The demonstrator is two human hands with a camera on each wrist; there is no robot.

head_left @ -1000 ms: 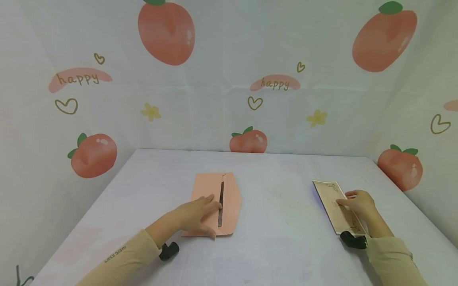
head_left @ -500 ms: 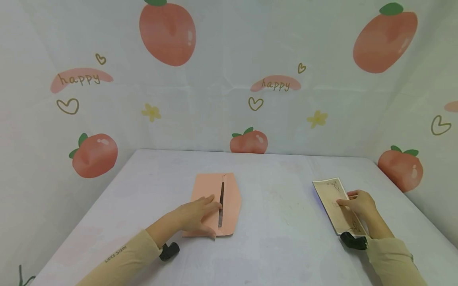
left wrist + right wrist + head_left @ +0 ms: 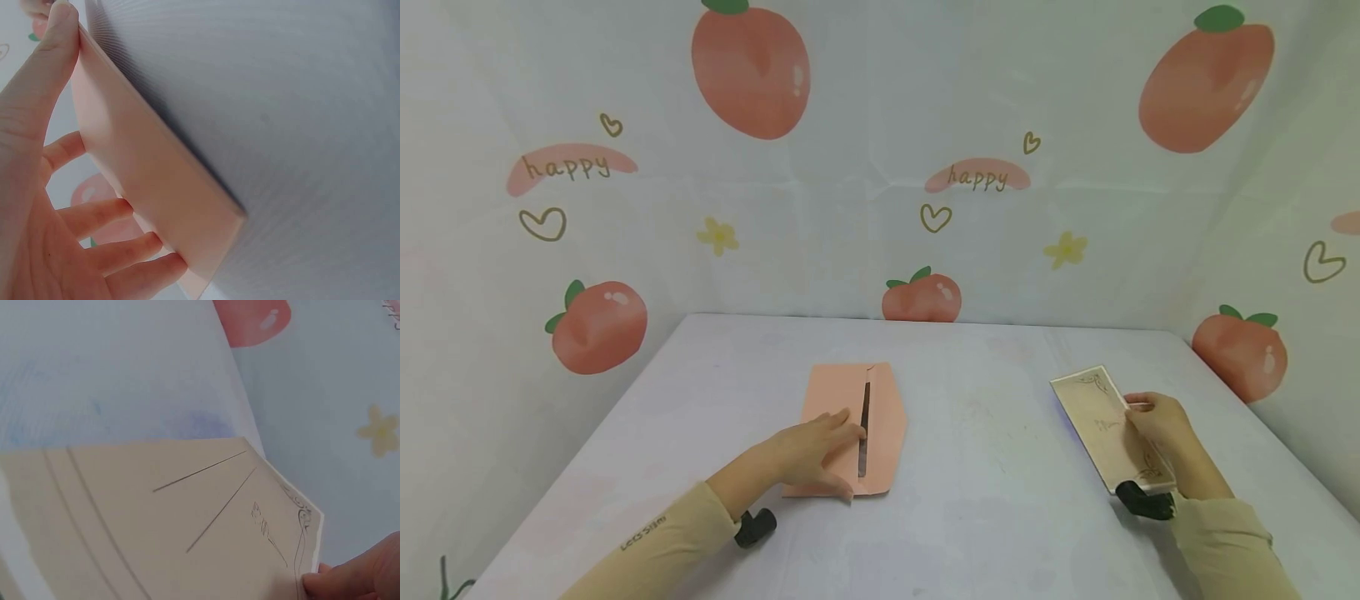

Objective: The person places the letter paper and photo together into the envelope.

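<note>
The beige card (image 3: 1108, 425) swings its far end slightly leftward, toward the peach envelope (image 3: 841, 393), compared with half a second ago, and the right hand (image 3: 1159, 425) slides back to the card's edge. There it is, well to the right of the envelope: the card tilts up off the counter (image 3: 970, 517) a little, its edge pinched between thumb and fingers, faint ornaments showing at its corners. Over on the envelope, the left hand (image 3: 812, 450) stays just where it was, fingers spread wide, fingertips beside the dark strip (image 3: 862, 457) running along the envelope, thumb at the envelope's near edge. The envelope itself holds its spot. A black wrist mount (image 3: 756, 527) sits nearer the person than the envelope, and beyond the envelope rises the fruit-printed cloth (image 3: 820, 250).
</note>
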